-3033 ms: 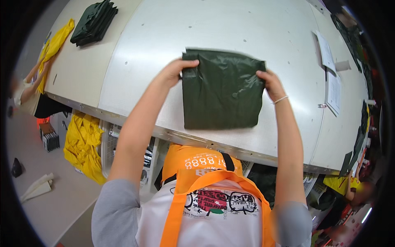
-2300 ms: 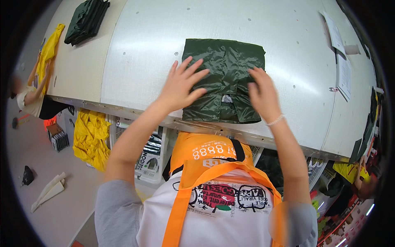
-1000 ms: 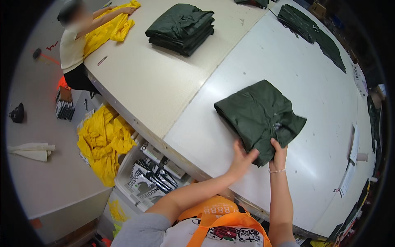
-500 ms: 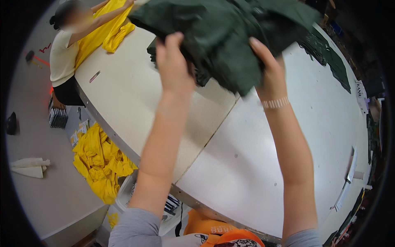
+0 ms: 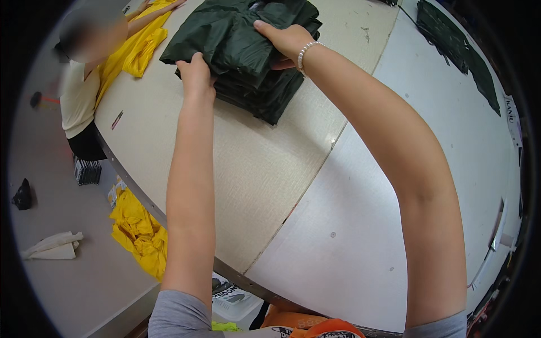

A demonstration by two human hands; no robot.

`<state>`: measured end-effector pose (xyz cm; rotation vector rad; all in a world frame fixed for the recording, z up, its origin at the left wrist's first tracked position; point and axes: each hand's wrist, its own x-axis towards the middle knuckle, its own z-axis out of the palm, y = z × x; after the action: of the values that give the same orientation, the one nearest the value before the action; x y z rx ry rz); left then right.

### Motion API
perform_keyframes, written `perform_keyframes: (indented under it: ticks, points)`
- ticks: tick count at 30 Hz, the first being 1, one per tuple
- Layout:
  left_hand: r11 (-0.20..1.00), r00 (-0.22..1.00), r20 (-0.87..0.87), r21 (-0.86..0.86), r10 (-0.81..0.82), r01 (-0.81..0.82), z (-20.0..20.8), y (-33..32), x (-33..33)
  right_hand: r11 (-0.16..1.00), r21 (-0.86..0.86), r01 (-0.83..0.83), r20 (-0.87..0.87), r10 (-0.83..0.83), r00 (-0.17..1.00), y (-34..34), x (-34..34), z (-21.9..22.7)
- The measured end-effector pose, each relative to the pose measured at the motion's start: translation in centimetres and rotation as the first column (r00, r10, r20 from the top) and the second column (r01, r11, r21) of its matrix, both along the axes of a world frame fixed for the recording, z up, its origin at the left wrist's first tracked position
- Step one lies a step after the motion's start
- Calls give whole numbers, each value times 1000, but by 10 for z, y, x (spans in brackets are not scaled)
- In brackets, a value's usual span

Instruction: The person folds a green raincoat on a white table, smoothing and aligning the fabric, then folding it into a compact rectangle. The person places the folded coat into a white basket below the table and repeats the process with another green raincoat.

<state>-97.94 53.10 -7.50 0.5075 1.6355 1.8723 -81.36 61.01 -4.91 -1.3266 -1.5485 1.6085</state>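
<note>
A folded dark green garment [image 5: 225,42] of shiny, thin fabric lies at the top of a stack of similar dark green garments [image 5: 253,101] on the table. My left hand [image 5: 195,78] grips its near left edge, thumb on top and fingers underneath. At its right side, my right hand [image 5: 284,45], with a beaded bracelet at the wrist, pinches the fabric between the thumb above and the fingers below. The layers of the stack stick out unevenly beneath it.
Another dark green garment [image 5: 459,50] lies at the table's far right. A person [image 5: 79,96] at the left handles yellow fabric [image 5: 135,53] near a pen [image 5: 116,120]. Yellow cloth [image 5: 141,234] is heaped below the table's left edge; a seam [image 5: 293,211] crosses the tabletop.
Both hands have moved left with the dark green garment, from held up loosely in the air down onto the stack. Its folds now lie flatter, and the right forearm slants across the table.
</note>
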Motion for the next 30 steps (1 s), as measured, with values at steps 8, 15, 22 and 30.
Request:
perform_keyframes:
  ticks: [8,15,22,30]
  points:
    - [983,795,-579,131,184,-132,26,-60,76,957,272,-101,71,84,994,-98,121,-40]
    - [637,134,-716,-499,-685,587,-115,-290,313,919,376,119,722,-371,583,-471,420,-96]
    - [-296,-489,-533,-409,-690,863,-81,-532,517,364,144,920,915,-402,15,-852,533,-133]
    - [-117,-532,-760,-530,-372,840,-101,-552,709,148,-381,913,875,-262,407,-1084,610,-211]
